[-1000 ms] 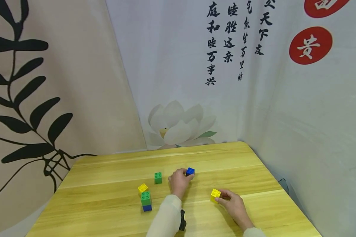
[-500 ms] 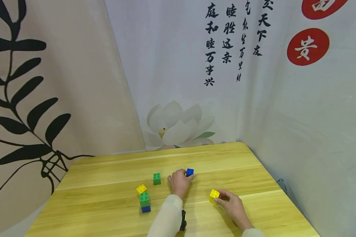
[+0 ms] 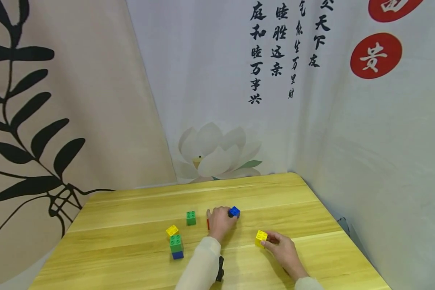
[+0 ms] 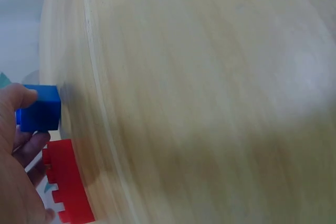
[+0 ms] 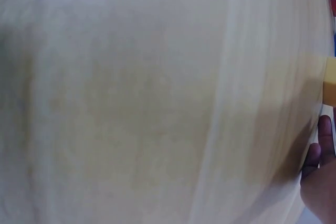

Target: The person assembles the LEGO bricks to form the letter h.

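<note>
My left hand (image 3: 220, 223) pinches a small blue building block (image 3: 235, 211) between thumb and fingers, just above or on the tabletop. Beneath that hand is a longer red building block (image 4: 68, 182), studs toward the palm in the left wrist view; only a sliver shows in the head view. To the right, my right hand (image 3: 285, 253) pinches a yellow building block (image 3: 261, 238) between thumb and fingertips. The right wrist view catches just part of this yellow block (image 5: 329, 85) at its edge.
Left of the hands, a green block (image 3: 176, 243) sits above a blue block (image 3: 178, 255), with a yellow block (image 3: 172, 230) right behind. Another green block (image 3: 191, 218) stands farther back. Wall hangings border the wooden table (image 3: 130, 209).
My left hand has turned slightly, and the blue block has shifted a little right and tilted. A bit of the red block now shows beside the hand. The right hand stays nearly still.
</note>
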Demonstrator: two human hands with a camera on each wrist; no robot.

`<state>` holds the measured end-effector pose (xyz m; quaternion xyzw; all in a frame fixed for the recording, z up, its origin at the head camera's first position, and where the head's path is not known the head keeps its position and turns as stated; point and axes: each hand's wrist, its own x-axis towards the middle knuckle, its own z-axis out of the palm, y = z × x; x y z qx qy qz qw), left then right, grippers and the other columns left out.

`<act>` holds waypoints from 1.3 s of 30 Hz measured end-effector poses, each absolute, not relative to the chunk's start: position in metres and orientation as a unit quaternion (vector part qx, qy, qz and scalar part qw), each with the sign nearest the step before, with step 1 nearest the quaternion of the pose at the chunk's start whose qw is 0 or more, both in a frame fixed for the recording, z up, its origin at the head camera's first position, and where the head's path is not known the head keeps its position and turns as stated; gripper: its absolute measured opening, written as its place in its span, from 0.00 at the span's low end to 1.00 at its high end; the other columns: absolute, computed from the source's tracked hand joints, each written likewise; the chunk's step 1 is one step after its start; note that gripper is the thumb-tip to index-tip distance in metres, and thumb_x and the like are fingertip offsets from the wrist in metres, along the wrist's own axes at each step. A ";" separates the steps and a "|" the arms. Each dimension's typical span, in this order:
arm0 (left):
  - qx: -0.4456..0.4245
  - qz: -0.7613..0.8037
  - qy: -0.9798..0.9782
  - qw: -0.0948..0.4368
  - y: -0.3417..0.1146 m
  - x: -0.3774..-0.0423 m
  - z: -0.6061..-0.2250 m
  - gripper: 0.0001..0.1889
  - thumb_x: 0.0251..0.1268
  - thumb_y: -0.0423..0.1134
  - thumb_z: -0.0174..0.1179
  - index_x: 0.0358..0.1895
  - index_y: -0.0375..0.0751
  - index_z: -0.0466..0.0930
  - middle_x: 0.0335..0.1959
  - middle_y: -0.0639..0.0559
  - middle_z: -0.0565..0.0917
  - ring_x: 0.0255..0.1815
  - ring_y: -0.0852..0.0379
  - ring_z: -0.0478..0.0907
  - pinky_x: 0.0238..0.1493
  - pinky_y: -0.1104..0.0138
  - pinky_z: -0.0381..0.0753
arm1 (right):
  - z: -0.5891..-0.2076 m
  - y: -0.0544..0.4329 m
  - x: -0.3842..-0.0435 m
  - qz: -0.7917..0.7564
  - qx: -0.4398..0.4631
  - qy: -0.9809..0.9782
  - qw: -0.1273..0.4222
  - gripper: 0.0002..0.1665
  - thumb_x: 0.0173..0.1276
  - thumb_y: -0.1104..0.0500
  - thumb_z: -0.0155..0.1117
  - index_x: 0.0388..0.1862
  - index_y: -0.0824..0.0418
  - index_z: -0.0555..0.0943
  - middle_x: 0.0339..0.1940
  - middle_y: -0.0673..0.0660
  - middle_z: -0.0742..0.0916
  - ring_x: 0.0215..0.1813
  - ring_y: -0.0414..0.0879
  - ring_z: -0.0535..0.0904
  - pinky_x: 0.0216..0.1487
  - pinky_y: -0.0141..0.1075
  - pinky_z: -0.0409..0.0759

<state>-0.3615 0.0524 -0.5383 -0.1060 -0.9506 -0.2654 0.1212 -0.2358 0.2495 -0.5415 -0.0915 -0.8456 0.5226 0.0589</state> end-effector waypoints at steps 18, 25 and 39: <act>-0.212 -0.168 -0.960 0.075 0.037 -0.338 -0.529 0.18 0.59 0.53 0.70 0.46 0.46 0.89 0.44 0.53 0.86 0.48 0.52 0.76 0.45 0.59 0.68 | -0.545 0.252 -0.242 0.518 -0.095 -0.848 0.056 0.28 0.63 0.57 0.74 0.58 0.70 0.80 0.46 0.59 0.87 0.48 0.51 0.82 0.45 0.38 0.83; -0.243 -0.129 -0.959 0.074 0.029 -0.327 -0.527 0.20 0.61 0.56 0.67 0.50 0.49 0.88 0.50 0.54 0.84 0.55 0.52 0.74 0.52 0.56 0.67 | -0.544 0.252 -0.243 0.530 -0.097 -0.841 0.045 0.28 0.63 0.58 0.73 0.59 0.70 0.80 0.48 0.61 0.87 0.50 0.53 0.82 0.47 0.40 0.83; -0.289 -0.161 -0.942 0.056 0.010 -0.309 -0.533 0.21 0.62 0.56 0.66 0.54 0.52 0.86 0.59 0.53 0.80 0.63 0.49 0.70 0.67 0.46 0.60 | -0.522 0.243 -0.253 0.531 -0.095 -0.842 0.018 0.29 0.68 0.54 0.69 0.64 0.67 0.78 0.58 0.64 0.83 0.60 0.57 0.77 0.57 0.49 0.78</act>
